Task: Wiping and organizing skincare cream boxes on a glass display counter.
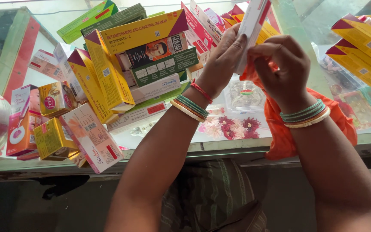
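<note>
two hands meet over a slim white carton [250, 30] held upright above a glass counter [237, 144], in what looks like a wiping or checking step, with an orange cloth [280, 129] bunched under the right hand. the left hand [225, 60] lies flat along the carton's left face, fingers stretched and close together, bracing it from behind. the right hand [280, 64] is curled, fingertips gathered against the carton's lower right edge and pressing a fold of the cloth to it; how firmly it pinches cannot be told, since the fingertips are turned away from the camera. both wrists carry stacked green, cream and red bangles.

the carton sits between the two hands, raised clear of the counter, its top end near the upper edge of the view. to the left, a loose heap of cartons covers the glass: a long yellow-and-purple cream box [142, 29], a green box [165, 65] beneath it, a pink-and-white box [93, 137] hanging over the counter's front lip. more yellow boxes [361, 47] lie to the right. judging from the grip, any next move calls for the left hand to keep the carton steady while the right works the cloth along it.
</note>
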